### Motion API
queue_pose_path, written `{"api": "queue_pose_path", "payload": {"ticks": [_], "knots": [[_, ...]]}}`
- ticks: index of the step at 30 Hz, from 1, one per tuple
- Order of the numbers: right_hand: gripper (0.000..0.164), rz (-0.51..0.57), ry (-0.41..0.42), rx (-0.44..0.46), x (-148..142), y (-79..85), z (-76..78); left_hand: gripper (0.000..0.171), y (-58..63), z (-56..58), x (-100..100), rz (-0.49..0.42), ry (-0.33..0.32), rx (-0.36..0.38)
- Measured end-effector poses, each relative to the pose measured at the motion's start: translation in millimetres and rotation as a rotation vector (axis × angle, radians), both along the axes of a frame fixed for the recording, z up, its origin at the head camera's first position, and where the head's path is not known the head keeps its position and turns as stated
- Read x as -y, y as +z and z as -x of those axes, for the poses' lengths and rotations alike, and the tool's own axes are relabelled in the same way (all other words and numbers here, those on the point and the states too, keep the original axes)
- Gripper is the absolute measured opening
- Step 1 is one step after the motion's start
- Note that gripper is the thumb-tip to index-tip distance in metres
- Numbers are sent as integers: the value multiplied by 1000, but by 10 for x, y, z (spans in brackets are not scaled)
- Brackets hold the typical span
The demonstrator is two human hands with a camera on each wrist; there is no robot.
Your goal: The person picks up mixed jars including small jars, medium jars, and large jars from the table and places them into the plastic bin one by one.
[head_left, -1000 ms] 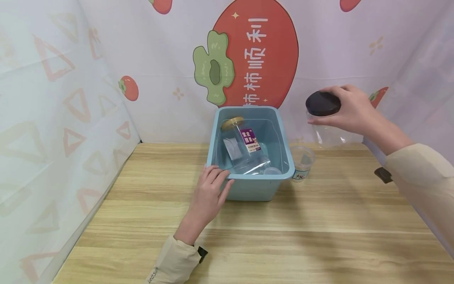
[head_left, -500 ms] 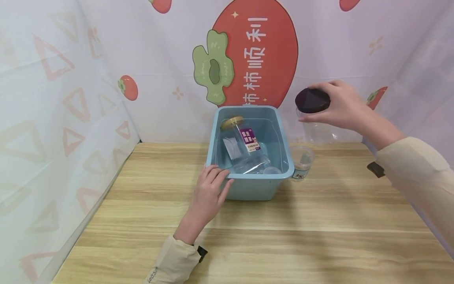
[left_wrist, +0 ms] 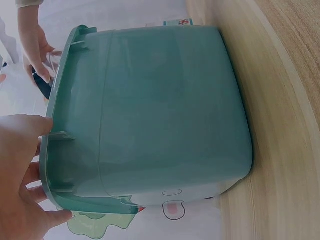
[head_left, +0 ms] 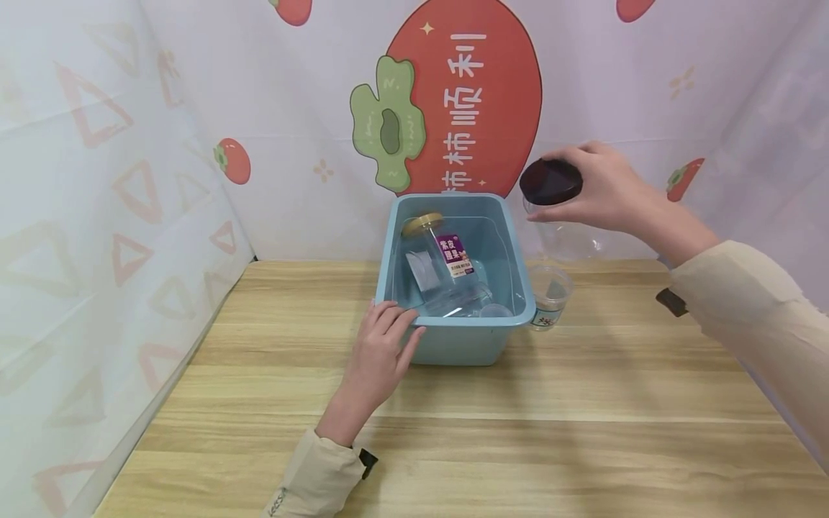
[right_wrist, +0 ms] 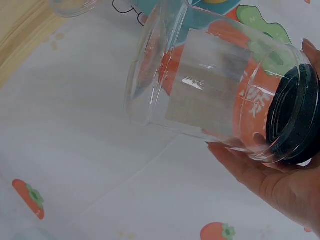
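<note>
My right hand (head_left: pixel 602 188) grips a clear plastic jar (right_wrist: pixel 200 90) around its black lid (head_left: pixel 550 181). The jar hangs in the air to the right of a blue plastic bin (head_left: pixel 453 344), its transparent body trailing below the fingers. In the right wrist view a pale label shows on its side. My left hand (head_left: pixel 381 342) holds the bin's near rim, thumb on the outside and fingers over the edge. Inside the bin lies a clear jar with a gold lid (head_left: pixel 422 224) and a purple label (head_left: pixel 455 252). Beside it is a small clear cup (head_left: pixel 496 311).
A clear plastic cup (head_left: pixel 547 295) with a blue-edged label stands on the wooden table (head_left: pixel 518 446), close against the bin's right side. Printed fabric (head_left: pixel 291 86) hangs behind and along both sides of the table.
The right hand has moved left with the black-lidded jar, bringing it closer to the bin. The left hand stays on the rim, and the bin has not moved.
</note>
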State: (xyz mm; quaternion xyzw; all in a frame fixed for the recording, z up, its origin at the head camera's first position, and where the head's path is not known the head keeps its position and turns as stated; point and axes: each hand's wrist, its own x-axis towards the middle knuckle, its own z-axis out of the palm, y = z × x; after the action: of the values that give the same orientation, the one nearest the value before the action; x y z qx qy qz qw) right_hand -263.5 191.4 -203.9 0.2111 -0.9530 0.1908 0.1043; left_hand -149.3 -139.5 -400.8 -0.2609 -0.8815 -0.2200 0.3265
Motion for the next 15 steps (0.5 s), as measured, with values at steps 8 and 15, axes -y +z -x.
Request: {"api": "queue_pose_path", "payload": {"ticks": [8, 15], "knots": [[84, 2, 23, 2, 101, 23, -2, 22, 22, -9, 4, 11, 6, 7], [86, -8, 48, 12, 197, 37, -5, 21, 24, -11, 7, 7, -2, -6]]}}
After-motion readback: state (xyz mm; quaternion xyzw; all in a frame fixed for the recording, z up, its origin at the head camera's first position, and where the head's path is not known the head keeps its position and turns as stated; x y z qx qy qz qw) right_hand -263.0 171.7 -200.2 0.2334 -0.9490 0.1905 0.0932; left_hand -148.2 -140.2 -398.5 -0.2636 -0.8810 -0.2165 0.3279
